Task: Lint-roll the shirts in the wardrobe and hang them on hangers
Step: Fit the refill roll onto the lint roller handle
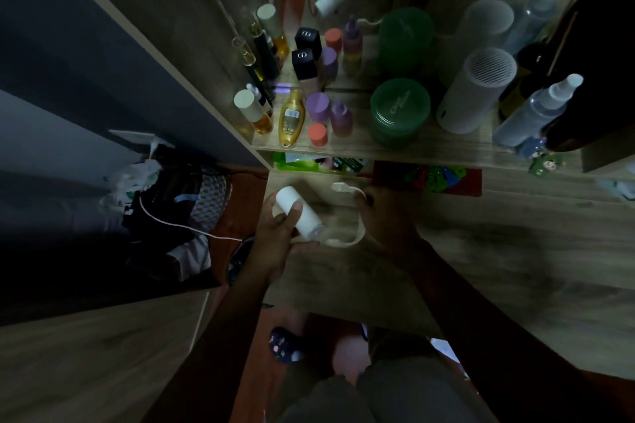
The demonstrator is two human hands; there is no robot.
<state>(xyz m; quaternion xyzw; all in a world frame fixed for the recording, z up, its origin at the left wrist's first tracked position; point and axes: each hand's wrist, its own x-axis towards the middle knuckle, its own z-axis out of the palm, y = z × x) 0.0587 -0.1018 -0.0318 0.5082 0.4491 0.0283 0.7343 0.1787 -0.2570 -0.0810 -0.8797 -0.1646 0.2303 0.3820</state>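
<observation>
While my left hand [281,233] wraps the white lint roller [299,215] just over the desk [481,251], my right hand [385,216] pinches its handle [347,216]; I'd seat roll and handle squarely, below the green jar [400,110]

A: Very dim all over, with a bluish cast. The brightest patch is the shelf [429,144] of bottles up top, lit softly from above.

B: And the lower half?

A: Falls into deep shadow. Both forearms read almost black, and the left corner is nearly lost. The white lint roller [298,213] stands out pale, though its edges smear with motion blur.

B: Any glare?

A: A small violet flare beside the gold bottle [291,118]. Wide-angle distortion bends the wardrobe panels outward at the edges, and the wood grain of the tabletop [515,251] looks smeared
</observation>
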